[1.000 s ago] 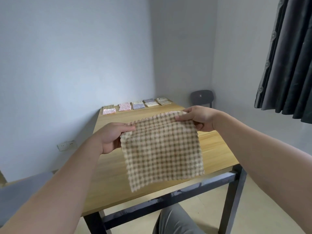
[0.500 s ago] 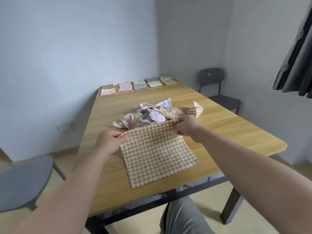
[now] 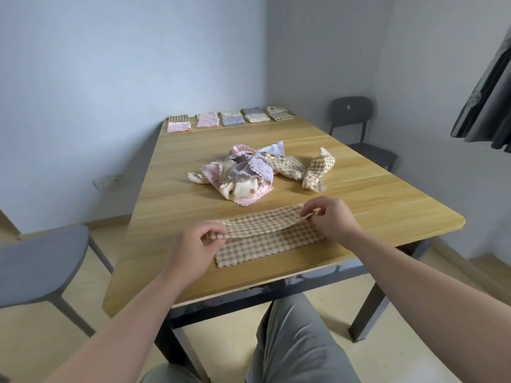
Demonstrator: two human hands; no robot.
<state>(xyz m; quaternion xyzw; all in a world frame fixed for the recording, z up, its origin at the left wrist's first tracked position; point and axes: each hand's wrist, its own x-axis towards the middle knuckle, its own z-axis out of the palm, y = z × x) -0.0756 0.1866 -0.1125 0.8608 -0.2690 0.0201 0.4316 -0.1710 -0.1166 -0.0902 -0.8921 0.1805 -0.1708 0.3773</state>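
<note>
A brown-and-cream checked cloth [image 3: 265,236] lies on the wooden table [image 3: 177,217] near its front edge. Its far edge is lifted and folded toward me over the lower half. My left hand [image 3: 197,243] pinches the cloth's left corner. My right hand [image 3: 329,217] pinches the right corner, held slightly above the table.
A heap of loose patterned cloths [image 3: 249,172] sits mid-table, with a checked one [image 3: 318,170] at its right. A row of folded cloths [image 3: 229,118] lines the far edge. Grey chairs stand at the left [image 3: 41,266] and far right [image 3: 356,125]. A dark curtain [image 3: 489,100] hangs at the right.
The cloth came down from being held up in the air to lying on the table. Both hands have drawn its far edge toward me, folding it over. The camera tilted downward.
</note>
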